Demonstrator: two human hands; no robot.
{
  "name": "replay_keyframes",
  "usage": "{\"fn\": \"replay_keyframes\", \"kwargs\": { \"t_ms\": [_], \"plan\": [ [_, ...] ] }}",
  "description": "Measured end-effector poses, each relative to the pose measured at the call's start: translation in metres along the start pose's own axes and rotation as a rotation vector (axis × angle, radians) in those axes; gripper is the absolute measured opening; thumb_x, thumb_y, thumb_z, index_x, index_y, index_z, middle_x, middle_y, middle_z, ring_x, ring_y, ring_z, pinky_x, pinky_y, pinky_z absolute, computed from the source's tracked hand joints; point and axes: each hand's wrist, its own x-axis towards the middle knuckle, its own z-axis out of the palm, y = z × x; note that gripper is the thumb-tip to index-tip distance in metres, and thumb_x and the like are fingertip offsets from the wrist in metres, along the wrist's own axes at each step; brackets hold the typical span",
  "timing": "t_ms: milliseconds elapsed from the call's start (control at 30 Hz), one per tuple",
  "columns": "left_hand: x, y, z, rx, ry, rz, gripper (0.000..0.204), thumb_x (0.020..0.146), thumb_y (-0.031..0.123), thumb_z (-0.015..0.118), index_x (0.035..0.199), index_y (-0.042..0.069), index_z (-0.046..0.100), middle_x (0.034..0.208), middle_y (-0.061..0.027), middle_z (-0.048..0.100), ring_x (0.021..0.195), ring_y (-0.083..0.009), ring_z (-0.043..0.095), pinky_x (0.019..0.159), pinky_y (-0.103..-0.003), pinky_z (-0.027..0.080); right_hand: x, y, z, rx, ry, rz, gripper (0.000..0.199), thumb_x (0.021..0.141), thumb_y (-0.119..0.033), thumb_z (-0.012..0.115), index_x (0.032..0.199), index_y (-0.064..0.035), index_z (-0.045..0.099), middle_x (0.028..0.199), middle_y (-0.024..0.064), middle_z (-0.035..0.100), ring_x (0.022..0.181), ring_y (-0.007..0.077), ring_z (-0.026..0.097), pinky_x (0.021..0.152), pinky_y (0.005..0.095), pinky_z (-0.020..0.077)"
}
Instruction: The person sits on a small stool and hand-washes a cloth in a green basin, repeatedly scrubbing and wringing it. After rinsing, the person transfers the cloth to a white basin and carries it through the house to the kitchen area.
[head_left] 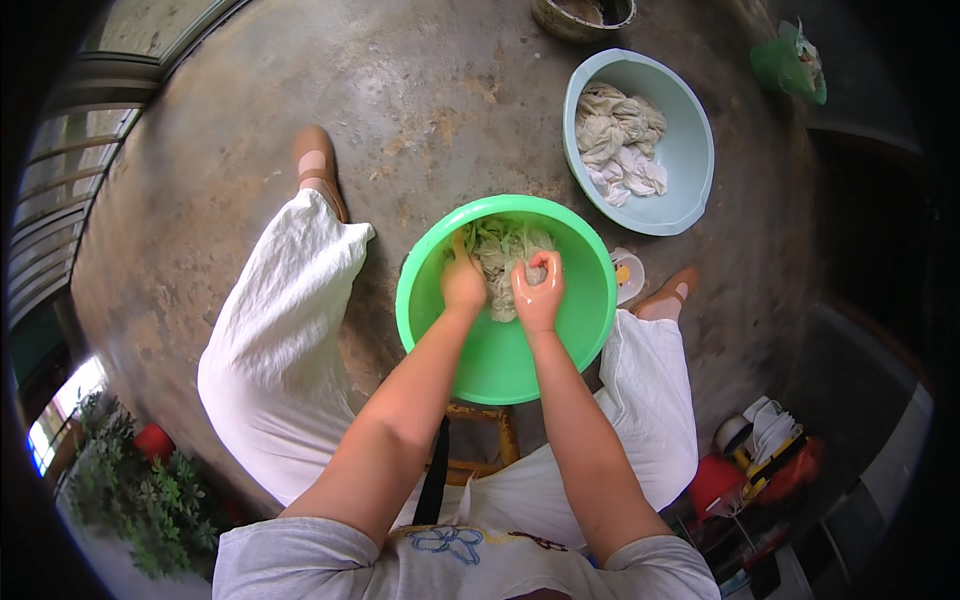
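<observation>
1. Two hands are at work inside a green basin (500, 350) at the centre of the frame, set on the concrete floor (400, 100) between the person's knees.
2. Left hand (463, 283): fingers curled shut, gripping a wet pale cloth (503, 262) bunched in the upper half of the basin.
3. Right hand (538, 292): fist closed on the same cloth, just beside the left hand; the two are touching or nearly so.
4. A light blue basin (690, 150) sits in the upper right of the frame, well apart from the hands, holding a heap of wrung white cloths (620, 145).
5. A green bag (790, 65) lies at the far upper right.
6. A metal pot (580, 18) is at the top edge, partly cut off.
7. Green plants (140, 500) occupy the lower left.
</observation>
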Motion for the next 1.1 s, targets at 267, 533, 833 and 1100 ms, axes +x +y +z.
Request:
{"fn": "replay_keyframes", "kwargs": {
  "t_ms": [267, 533, 833, 1100],
  "plan": [
    [0.011, -0.026, 0.068, -0.413, 0.003, -0.587, 0.081, 0.081, 0.055, 0.055, 0.135, 0.001, 0.028, 0.131, -0.0245, 0.043, 0.121, -0.0415, 0.042, 0.102, -0.046, 0.033, -0.056, 0.078, 0.072, -0.695, 0.018, 0.403, 0.028, 0.087, -0.037, 0.056, 0.112, -0.024, 0.058, 0.135, 0.0051, 0.037, 0.123, 0.0273, 0.036, 0.09, 0.0522, 0.0357],
    [0.068, -0.066, 0.116, -0.241, -0.159, -0.724, 0.066, 0.086, 0.048, 0.048, 0.132, 0.003, 0.033, 0.127, -0.0256, 0.044, 0.117, -0.0374, 0.045, 0.096, -0.045, 0.038, -0.02, 0.164, 0.1, -0.732, -0.462, 0.51, 0.024, 0.088, -0.033, 0.053, 0.105, -0.0188, 0.062, 0.106, 0.0146, 0.061, 0.091, 0.0321, 0.059, 0.077, 0.0467, 0.046],
    [0.074, -0.046, 0.079, -0.745, -0.436, -0.809, 0.039, 0.087, 0.047, 0.044, 0.1, 0.014, 0.062, 0.092, -0.0082, 0.064, 0.077, -0.0262, 0.059, 0.062, -0.045, 0.05, 0.057, 0.125, 0.076, -0.435, -0.348, 0.316, 0.038, 0.092, -0.033, 0.046, 0.087, -0.0004, 0.064, 0.082, 0.0208, 0.062, 0.077, 0.038, 0.059, 0.071, 0.0433, 0.0463],
    [0.023, 0.023, 0.034, -0.771, -0.01, -0.715, 0.091, 0.081, 0.054, 0.06, 0.145, 0.013, 0.009, 0.136, -0.0299, 0.034, 0.117, -0.0368, 0.047, 0.094, -0.05, 0.042, -0.019, 0.009, -0.01, -0.422, -0.564, 0.11, 0.031, 0.088, -0.03, 0.052, 0.077, -0.0025, 0.062, 0.075, 0.0174, 0.06, 0.071, 0.0359, 0.058, 0.064, 0.0427, 0.0439]
  ]
}}
